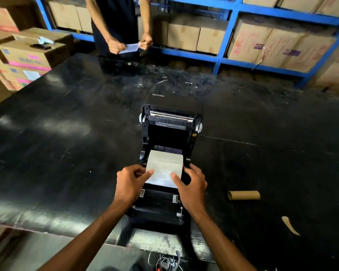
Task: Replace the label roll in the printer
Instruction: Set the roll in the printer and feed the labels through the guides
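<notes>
Printer (169, 137): lid open, on the black table (66, 133).
Label roll (164, 165): seated in the printer's bay (paper end drawn forward).
Left hand (130, 182): pinching the paper's left edge.
Right hand (192, 185): pinching its right edge.
Empty core (244, 195): lying well right of the printer.

Black printer (169, 132), white label roll (164, 165), brown cardboard core (244, 195)

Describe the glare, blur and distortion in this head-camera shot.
Head view: glare streaks the black table at left and its near edge; wide-angle bending curves the blue shelves; both hands on the label roll look slightly soft; the open printer is fairly sharp.
</notes>
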Tool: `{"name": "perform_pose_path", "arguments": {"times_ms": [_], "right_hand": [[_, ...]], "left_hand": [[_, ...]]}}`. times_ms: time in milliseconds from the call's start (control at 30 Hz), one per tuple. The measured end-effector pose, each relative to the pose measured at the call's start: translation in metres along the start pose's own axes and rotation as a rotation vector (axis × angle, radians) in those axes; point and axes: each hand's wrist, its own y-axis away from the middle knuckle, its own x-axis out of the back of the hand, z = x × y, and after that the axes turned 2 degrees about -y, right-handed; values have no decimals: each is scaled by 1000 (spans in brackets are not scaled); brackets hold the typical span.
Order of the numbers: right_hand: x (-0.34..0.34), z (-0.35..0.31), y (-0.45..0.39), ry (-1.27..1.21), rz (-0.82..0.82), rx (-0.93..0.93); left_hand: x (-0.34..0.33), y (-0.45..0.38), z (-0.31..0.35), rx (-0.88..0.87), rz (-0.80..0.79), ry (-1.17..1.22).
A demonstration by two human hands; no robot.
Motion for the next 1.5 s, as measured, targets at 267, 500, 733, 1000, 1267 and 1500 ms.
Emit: {"name": "perform_pose_path", "arguments": {"times_ms": [267, 500, 733, 1000, 1267, 1500], "right_hand": [[1, 1, 8, -10, 149, 49], [3, -1, 13, 56, 128, -21], [5, -7, 18, 95, 118, -12], [9, -5, 15, 169, 84, -7], [17, -2, 15, 171, -40, -9], [18, 3, 18, 179, -98, -9]], "left_hand": [[1, 1, -6, -18, -12, -55], [7, -4, -1, 6, -75, -149], [11, -5, 4, 9, -123, -209], [7, -4, 3, 29, -205, -210], [17, -7, -5, 63, -350, -72], [20, -4, -10, 6, -328, -173]]}}
